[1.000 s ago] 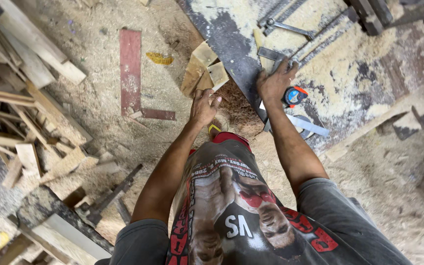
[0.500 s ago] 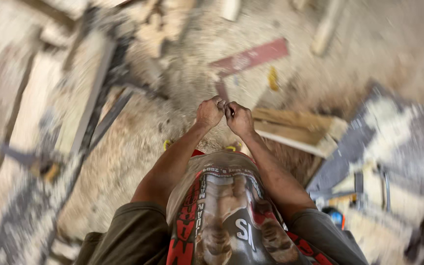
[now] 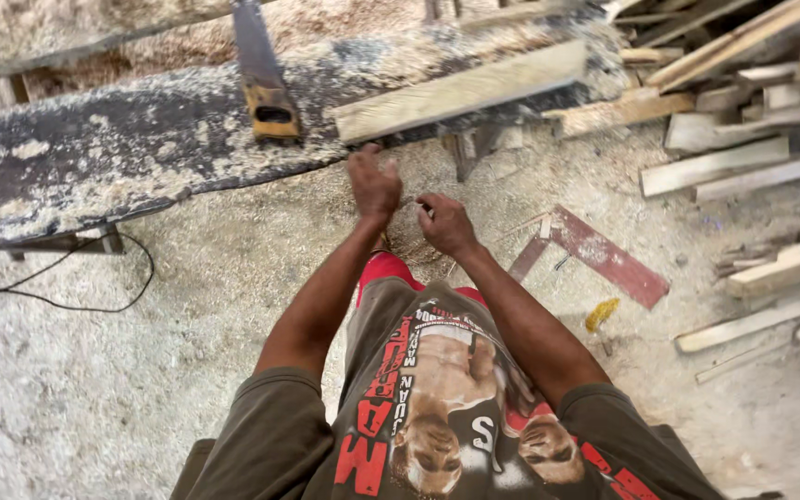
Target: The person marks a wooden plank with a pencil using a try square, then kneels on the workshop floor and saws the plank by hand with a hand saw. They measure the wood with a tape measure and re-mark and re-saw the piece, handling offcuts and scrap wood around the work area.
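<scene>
My left hand (image 3: 372,185) reaches forward just below the edge of a dark, sawdust-covered bench (image 3: 141,148). It is blurred, its fingers bent, and I see nothing in it. My right hand (image 3: 444,224) is beside it, a little nearer to me, curled into a loose fist; whether it holds something small is hidden. On the bench just beyond my hands lies a pale wooden plank (image 3: 460,91). A handsaw (image 3: 270,109) with a yellow-brown handle lies on the bench to the left.
A red framing square (image 3: 608,259) and a small yellow object (image 3: 602,315) lie on the sawdust floor to my right. Wooden slats and offcuts (image 3: 761,157) are piled at the right. A black cable (image 3: 67,292) trails across the floor at the left.
My view has swung round: the bench with the saw and plank is now in front, the red square at my right. My hands, pressed together half a second ago, have drawn slightly apart.
</scene>
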